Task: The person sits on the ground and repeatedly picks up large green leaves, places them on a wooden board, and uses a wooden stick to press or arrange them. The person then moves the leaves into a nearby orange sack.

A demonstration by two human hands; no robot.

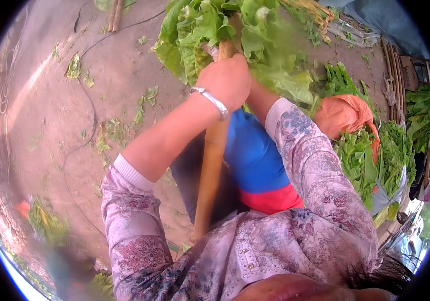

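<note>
My left hand (224, 81), with a silver bangle on the wrist, is closed over a bamboo pole (213, 150). The pole runs from near my lap, under my left wrist, up into a bunch of broad green leaves (200, 41) that look like tobacco. My right hand (245, 62) reaches in from the other side among these leaves. It is mostly hidden behind my left hand, so its fingers do not show. Leaves hang on both sides of the pole's far end, and those on the right are blurred.
Leaf piles (358, 158) lie at the right beside an orange plastic sack (344, 114). Several poles (393, 79) lean behind them. A dark cable (94, 109) crosses the leaf-littered dirt floor (124, 71). Blue and red cloth (256, 150) covers my lap. Two more poles (115, 15) lie far ahead.
</note>
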